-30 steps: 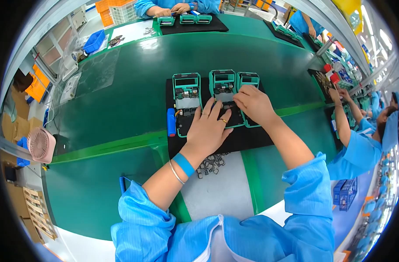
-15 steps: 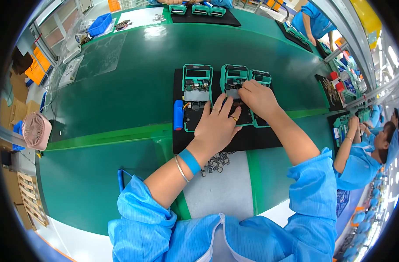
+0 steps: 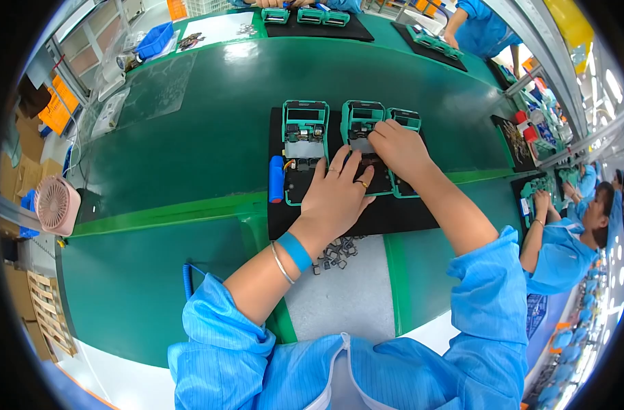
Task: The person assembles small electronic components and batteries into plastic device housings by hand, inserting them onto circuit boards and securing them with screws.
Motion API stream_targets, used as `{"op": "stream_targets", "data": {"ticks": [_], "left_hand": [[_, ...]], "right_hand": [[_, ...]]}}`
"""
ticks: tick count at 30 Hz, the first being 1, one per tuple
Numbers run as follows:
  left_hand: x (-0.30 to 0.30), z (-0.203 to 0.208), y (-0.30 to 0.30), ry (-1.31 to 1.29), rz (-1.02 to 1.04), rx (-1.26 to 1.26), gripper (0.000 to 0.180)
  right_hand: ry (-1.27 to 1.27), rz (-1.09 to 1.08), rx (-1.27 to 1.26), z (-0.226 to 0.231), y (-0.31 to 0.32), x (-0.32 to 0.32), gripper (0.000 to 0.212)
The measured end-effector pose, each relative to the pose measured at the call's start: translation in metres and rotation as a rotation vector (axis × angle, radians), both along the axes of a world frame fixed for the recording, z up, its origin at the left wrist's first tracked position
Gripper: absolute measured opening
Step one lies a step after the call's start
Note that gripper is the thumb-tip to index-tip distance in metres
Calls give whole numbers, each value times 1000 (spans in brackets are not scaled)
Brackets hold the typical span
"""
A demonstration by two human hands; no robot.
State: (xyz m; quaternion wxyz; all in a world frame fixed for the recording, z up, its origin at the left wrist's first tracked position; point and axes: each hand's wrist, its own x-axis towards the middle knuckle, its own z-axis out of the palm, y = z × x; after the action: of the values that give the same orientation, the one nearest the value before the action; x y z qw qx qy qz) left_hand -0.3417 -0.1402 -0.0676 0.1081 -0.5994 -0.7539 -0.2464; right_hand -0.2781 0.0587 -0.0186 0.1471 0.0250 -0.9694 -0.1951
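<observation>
My left hand (image 3: 336, 195) lies with spread fingers over the lower halves of the left and middle devices, and holds nothing. With its fingers pinched together, my right hand (image 3: 400, 152) works at the middle green-framed device (image 3: 364, 109); whatever is between the fingertips is hidden. That device is opened out and shows dark electronics. To its left is a similar opened device (image 3: 305, 130), with a blue cylindrical battery (image 3: 276, 179) wired beside it. A third green device (image 3: 406, 120) is partly covered by my right hand. All three rest on a black mat (image 3: 284, 222).
Small dark square parts (image 3: 338, 254) lie loose on a grey sheet (image 3: 342, 304) before me. A pink fan (image 3: 58, 205) stands at the left. Across the green table (image 3: 223, 96), co-workers handle similar devices on black mats (image 3: 325, 29). A blue bin (image 3: 155, 41) sits far left.
My hands stay at the devices, with only a slight shift of the right fingers. At the far right, a co-worker's mat of devices has slid leftward, and a seated person's hands have lowered.
</observation>
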Motion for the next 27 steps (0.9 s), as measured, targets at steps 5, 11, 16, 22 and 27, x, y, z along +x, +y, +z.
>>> {"op": "stream_targets", "data": {"ticks": [5, 11, 16, 22, 27], "left_hand": [[1, 2, 0, -3, 1, -7, 50], [1, 2, 4, 11, 11, 29, 50], [-5, 3, 0, -3, 8, -27, 50], [-14, 5, -7, -19, -73, 64, 47], [-15, 10, -14, -43, -83, 36, 47]], "right_hand": [[36, -70, 20, 12, -5, -5, 14], [33, -177, 128, 7, -15, -3, 15], [251, 37, -444, 17, -83, 46, 11], [48, 61, -671, -15, -138, 119, 12], [-26, 133, -554, -30, -138, 119, 26]]}}
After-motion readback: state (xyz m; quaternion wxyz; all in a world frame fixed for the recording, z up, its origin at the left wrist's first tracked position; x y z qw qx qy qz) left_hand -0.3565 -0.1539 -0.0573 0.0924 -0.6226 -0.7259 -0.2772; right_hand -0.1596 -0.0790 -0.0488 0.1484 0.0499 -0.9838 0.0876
